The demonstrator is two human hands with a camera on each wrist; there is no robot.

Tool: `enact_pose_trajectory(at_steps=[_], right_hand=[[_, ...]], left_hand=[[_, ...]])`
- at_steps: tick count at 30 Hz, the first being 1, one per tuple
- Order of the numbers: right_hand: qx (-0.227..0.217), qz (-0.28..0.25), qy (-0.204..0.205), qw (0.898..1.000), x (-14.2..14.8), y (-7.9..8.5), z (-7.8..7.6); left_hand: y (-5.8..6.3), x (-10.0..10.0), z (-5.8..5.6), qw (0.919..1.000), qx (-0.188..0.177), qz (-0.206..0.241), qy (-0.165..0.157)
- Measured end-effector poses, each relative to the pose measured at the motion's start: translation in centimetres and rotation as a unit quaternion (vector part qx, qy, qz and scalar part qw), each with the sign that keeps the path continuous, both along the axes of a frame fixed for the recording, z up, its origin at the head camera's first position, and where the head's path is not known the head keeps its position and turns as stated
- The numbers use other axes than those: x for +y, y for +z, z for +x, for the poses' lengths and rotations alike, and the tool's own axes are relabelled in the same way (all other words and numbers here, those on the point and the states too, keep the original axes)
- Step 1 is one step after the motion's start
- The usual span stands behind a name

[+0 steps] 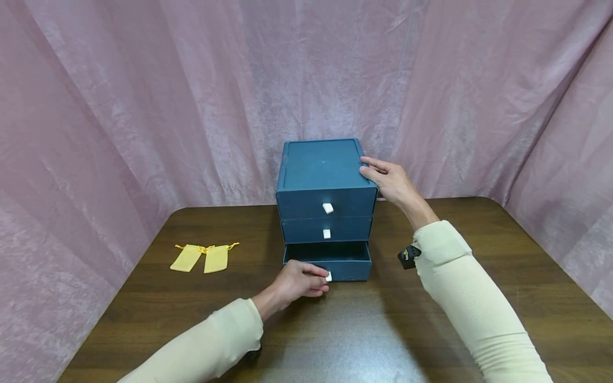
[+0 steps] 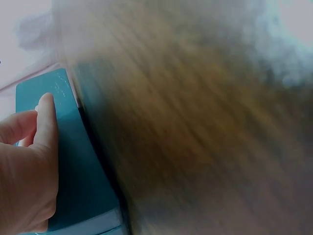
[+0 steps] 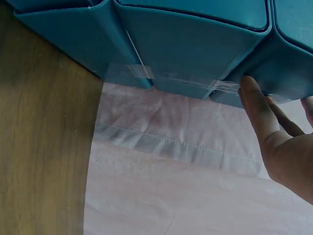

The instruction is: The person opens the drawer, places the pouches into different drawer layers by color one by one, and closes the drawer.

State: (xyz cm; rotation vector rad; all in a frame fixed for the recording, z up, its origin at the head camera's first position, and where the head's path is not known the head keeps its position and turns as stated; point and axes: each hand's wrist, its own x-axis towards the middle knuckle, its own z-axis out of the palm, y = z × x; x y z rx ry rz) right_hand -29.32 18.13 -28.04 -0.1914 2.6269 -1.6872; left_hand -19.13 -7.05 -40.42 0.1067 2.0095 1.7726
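A blue cabinet point(image 1: 321, 165) with three stacked drawers stands on the table, its bottom drawer point(image 1: 351, 270) partly pulled out. My left hand point(image 1: 296, 284) pinches the small white knob point(image 1: 329, 276) of that drawer between thumb and fingers. In the left wrist view the left hand point(image 2: 29, 171) lies across the drawer front, largely hiding the knob. At the cabinet's upper right edge, my right hand point(image 1: 390, 181) rests with its fingers extended. The right wrist view has the right hand's fingers point(image 3: 257, 105) touching the cabinet's side point(image 3: 176, 49).
Two small yellow drawstring pouches point(image 1: 216, 259) lie on the brown wooden table point(image 1: 191, 303), left of the cabinet. The two upper drawers, each with a white knob point(image 1: 327, 234), are closed. Behind the table hangs a pink curtain point(image 1: 215, 106).
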Motion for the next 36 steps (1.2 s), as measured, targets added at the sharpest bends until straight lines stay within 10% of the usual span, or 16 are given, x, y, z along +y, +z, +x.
enact_pose_trajectory(at_steps=[36], right_hand=[[-0.003, -0.015, 0.003, 1.000, 0.0, -0.1, -0.1]], left_hand=[[0.1, 0.4, 2.7, 0.9999, 0.007, 0.009, 0.003]])
